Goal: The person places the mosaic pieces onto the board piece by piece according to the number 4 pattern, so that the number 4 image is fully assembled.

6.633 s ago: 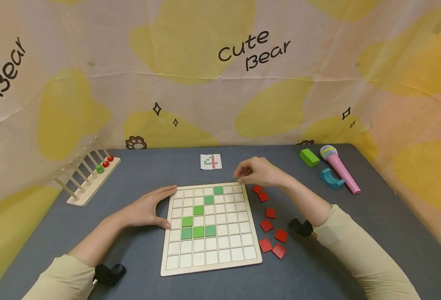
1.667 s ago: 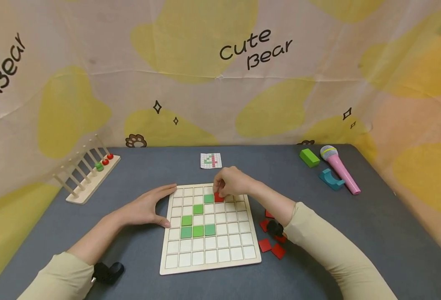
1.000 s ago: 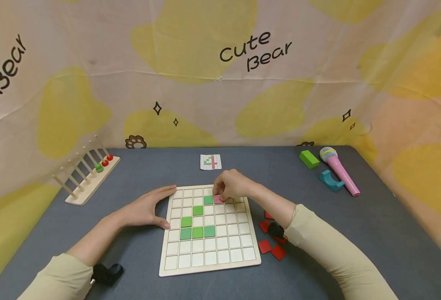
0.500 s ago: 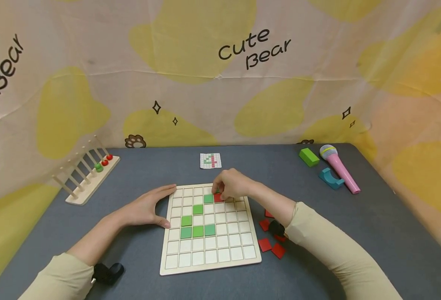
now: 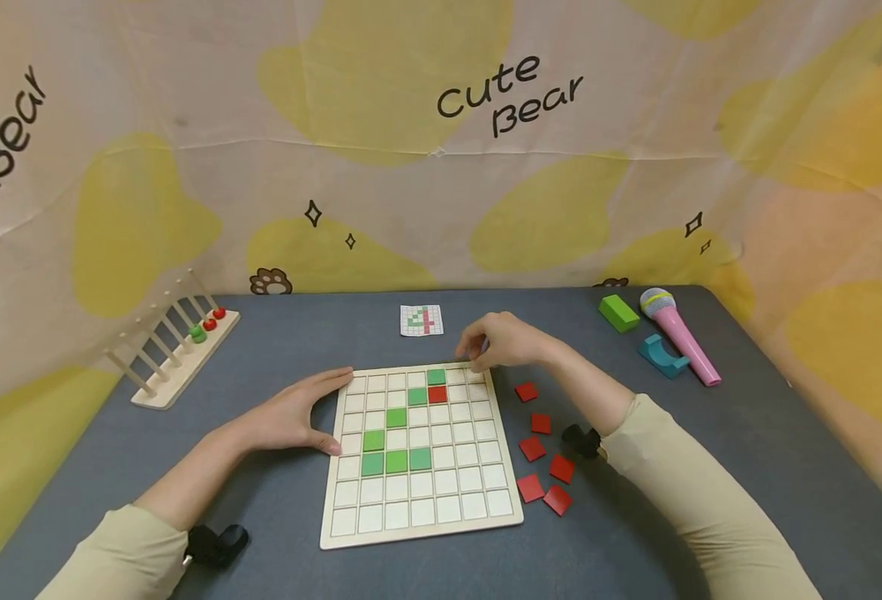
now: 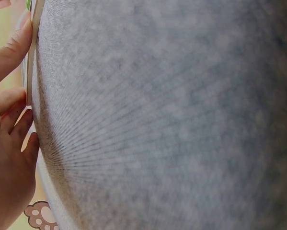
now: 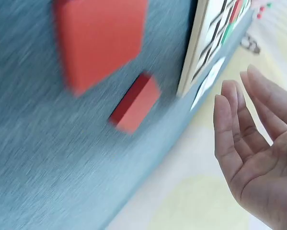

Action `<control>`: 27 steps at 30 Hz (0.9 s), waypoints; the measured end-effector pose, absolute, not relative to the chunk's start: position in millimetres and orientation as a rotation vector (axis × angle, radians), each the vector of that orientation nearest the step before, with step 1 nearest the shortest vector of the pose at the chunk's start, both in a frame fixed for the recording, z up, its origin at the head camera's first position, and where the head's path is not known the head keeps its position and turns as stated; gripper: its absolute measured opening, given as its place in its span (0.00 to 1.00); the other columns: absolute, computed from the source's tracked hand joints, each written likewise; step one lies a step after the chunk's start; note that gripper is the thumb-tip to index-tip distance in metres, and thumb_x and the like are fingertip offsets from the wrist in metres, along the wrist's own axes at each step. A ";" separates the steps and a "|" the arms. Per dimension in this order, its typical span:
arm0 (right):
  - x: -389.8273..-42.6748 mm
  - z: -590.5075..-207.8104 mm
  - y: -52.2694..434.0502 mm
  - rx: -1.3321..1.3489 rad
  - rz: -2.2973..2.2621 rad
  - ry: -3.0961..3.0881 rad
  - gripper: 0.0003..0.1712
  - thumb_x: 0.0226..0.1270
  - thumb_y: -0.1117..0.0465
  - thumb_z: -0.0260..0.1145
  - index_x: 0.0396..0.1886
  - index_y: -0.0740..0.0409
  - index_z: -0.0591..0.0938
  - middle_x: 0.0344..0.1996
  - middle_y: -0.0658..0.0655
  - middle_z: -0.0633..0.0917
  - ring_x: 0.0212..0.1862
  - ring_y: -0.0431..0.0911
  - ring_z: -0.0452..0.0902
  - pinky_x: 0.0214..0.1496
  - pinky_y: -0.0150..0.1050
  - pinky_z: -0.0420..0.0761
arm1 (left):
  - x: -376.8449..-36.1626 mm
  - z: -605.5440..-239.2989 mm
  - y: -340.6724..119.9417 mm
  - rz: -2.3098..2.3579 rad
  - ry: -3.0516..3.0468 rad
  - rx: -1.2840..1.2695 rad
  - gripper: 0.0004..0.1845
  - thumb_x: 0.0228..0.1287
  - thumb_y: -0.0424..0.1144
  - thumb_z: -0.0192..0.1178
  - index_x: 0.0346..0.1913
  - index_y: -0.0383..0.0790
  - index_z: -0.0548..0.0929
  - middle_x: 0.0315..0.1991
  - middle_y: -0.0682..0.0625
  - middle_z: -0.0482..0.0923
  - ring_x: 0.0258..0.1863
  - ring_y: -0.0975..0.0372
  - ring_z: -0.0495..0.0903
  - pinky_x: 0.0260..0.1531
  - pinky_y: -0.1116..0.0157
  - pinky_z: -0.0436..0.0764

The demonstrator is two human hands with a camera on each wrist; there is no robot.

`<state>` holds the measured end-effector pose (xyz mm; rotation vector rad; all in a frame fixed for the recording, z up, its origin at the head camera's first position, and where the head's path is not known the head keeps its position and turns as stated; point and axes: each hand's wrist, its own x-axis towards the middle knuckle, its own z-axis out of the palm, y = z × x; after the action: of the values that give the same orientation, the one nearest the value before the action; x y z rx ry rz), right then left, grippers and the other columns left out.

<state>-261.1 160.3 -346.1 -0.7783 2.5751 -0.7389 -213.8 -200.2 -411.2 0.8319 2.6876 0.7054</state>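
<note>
Six loose red tiles are lying beside the board; right hand hovering open, empty; left hand bracing its edge, fingers straight.

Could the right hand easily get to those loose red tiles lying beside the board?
Probably yes. The right hand is open and holds nothing, hovering by the board's far right corner. The loose red tiles lie uncovered on the table just beside it, nothing between.

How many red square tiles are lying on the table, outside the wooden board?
6 red tiles, all right of the board. The right forearm may hide others.
</note>
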 end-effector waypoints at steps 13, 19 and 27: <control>-274.5 -353.7 214.4 -0.737 -0.813 2.402 0.18 0.63 0.67 0.69 0.53 0.60 0.84 0.40 0.60 0.85 0.37 0.44 0.81 0.39 0.34 0.79 | -214.2 -412.0 -201.1 0.711 2.687 0.841 0.61 0.41 0.63 0.76 0.76 0.36 0.60 0.76 0.38 0.60 0.75 0.40 0.60 0.68 0.37 0.63; -277.8 -359.8 230.4 -0.732 -0.875 2.225 0.19 0.64 0.68 0.67 0.56 0.63 0.82 0.43 0.64 0.85 0.40 0.43 0.81 0.41 0.33 0.79 | -213.8 -412.1 -200.9 0.709 2.688 0.837 0.61 0.41 0.63 0.76 0.76 0.36 0.60 0.76 0.38 0.60 0.75 0.40 0.60 0.68 0.37 0.63; -280.3 -367.7 237.3 -0.698 -0.888 2.133 0.21 0.60 0.74 0.65 0.54 0.63 0.84 0.42 0.63 0.82 0.41 0.44 0.75 0.40 0.31 0.79 | -214.4 -411.7 -201.2 0.708 2.687 0.835 0.62 0.41 0.63 0.76 0.76 0.36 0.60 0.76 0.38 0.59 0.75 0.40 0.60 0.68 0.37 0.63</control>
<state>-280.3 237.3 -367.7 -0.6979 2.1329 -0.8878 -214.4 -201.2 -411.7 0.8347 2.6870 0.7075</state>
